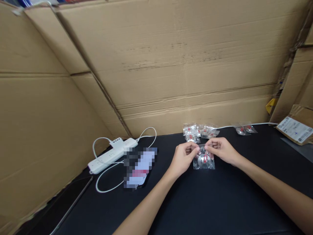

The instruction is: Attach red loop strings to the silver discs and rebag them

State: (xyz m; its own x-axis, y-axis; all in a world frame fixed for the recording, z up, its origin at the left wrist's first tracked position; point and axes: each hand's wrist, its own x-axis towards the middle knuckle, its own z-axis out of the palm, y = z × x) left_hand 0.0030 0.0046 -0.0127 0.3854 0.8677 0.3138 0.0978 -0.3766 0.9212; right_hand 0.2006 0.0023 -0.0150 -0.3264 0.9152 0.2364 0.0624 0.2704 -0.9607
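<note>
Between my hands is a small clear plastic bag with a round silvery metal piece and a red mark in it. My left hand pinches the bag's upper left edge between thumb and fingers. At the upper right edge, my right hand grips it the same way. The bag hangs or rests just over the black table; I cannot tell if it touches. Just behind it lie several similar clear bags, also with silvery pieces and red marks.
A white power strip with a plug and white cables lies at the left, near a pixelated phone-like object. More small bags lie at the back right. A labelled brown package sits far right. Cardboard walls enclose the table.
</note>
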